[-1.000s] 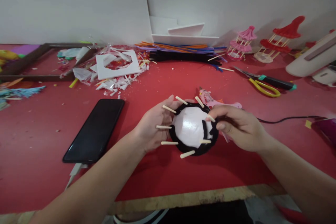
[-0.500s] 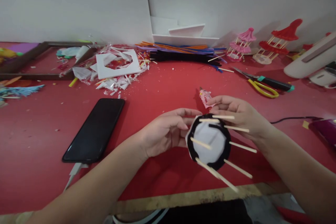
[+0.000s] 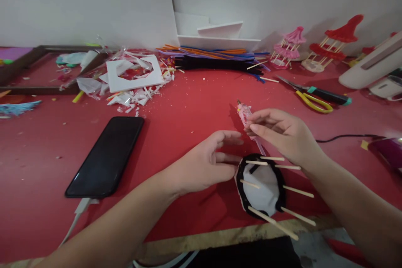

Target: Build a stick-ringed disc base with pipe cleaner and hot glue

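Base (image 3: 264,190)'s at 4 o'clock from the left hand (image 3: 204,163), the nearer one, its sticks (image 3: 298,191) pointing 4 o'clock. Left fingers half-open by the rim, can't tell if gripping. Right hand (image 3: 284,136)'s loosely open, no grip, glue gun (image 3: 244,112) at 10.

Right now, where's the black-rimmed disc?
In the head view, the disc is below and right of centre, just right of the left hand, near the front edge of the table.

Stick-studded black-rimmed white disc (image 3: 265,188) now lower, closer to table's near edge (image 3: 220,236), sticks swung rightward. Right hand (image 3: 284,136) off it, up by pink glue gun (image 3: 243,113). Left hand (image 3: 204,163) opened, maybe touching rim.
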Motion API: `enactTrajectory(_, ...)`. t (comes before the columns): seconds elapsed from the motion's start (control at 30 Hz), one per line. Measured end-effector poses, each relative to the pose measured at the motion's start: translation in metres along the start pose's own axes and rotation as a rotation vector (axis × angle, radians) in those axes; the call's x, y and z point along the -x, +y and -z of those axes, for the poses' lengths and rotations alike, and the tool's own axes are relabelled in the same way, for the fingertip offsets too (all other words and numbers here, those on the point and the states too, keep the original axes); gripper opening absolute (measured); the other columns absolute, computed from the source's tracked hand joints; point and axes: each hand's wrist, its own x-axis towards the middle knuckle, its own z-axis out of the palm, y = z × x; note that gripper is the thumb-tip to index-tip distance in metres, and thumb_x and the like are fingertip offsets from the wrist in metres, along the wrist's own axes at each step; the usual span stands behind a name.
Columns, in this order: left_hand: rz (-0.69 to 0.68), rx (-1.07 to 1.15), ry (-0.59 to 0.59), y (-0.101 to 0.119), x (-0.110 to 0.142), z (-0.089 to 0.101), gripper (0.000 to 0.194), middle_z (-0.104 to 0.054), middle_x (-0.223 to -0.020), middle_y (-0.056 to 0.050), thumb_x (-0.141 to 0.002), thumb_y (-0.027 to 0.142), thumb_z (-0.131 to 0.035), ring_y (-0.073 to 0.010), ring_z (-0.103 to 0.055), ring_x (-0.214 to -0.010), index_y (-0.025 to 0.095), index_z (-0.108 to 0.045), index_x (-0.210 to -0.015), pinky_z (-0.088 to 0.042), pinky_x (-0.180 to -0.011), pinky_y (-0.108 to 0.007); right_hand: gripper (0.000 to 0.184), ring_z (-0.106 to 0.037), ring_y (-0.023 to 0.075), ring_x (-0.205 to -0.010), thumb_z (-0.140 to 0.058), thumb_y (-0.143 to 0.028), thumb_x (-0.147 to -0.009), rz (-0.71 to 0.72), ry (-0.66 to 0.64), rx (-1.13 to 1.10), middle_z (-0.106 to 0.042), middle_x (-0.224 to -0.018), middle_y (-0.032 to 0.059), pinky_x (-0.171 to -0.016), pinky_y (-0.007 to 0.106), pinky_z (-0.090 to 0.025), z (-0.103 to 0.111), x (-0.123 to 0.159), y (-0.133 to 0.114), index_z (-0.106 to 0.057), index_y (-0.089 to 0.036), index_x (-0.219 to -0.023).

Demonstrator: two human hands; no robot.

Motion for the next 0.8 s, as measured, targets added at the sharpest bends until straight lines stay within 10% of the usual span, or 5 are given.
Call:
enactTrajectory(0.27, -0.061, -0.265, -0.003, -0.001, 0.006, -0.007, 0.061, -0.054, -0.134, -0.015, -0.073, 0.003, -0.061, -0.0240, -0.060, -0.119, 0.019, -0.043, -0.129, -0.047, -0.105, -0.045, 0.005, -0.063, 0.0177, -0.083, -0.061, -0.024, -0.087, 0.312, -0.139, 0.497, -0.064, -0.089, 0.0040, -0.076, 0.033, -0.051, 0.020, -0.001, 0.000, -0.065, -0.022, -0.088)
enactTrajectory(0.57, -0.194, -0.389, -0.032, -0.008, 0.007, -0.009, 0.061, -0.055, -0.136, -0.016, -0.070, -0.006, -0.046, -0.0241, -0.057, -0.127, 0.015, -0.046, -0.128, -0.048, -0.108, -0.044, 0.044, -0.057, 0.0238, -0.111, -0.071, -0.036, -0.080, 0.450, -0.623, 0.570, -0.061, -0.120, 0.0069, -0.096, 0.040, -0.046, 0.052, 0.006, -0.018, -0.057, -0.026, -0.121)
enactTrajectory(0.8, -0.193, -0.428, -0.006, -0.007, 0.008, -0.005, 0.056, -0.056, -0.135, -0.016, -0.072, -0.003, -0.047, -0.0239, -0.056, -0.129, 0.016, -0.049, -0.125, -0.047, -0.110, -0.045, 0.005, -0.062, 0.0137, -0.083, -0.067, -0.028, -0.088, 0.391, -0.613, 0.478, -0.068, -0.090, 0.0003, -0.078, 0.028, -0.048, 0.041, 0.005, -0.014, -0.066, -0.024, -0.090)
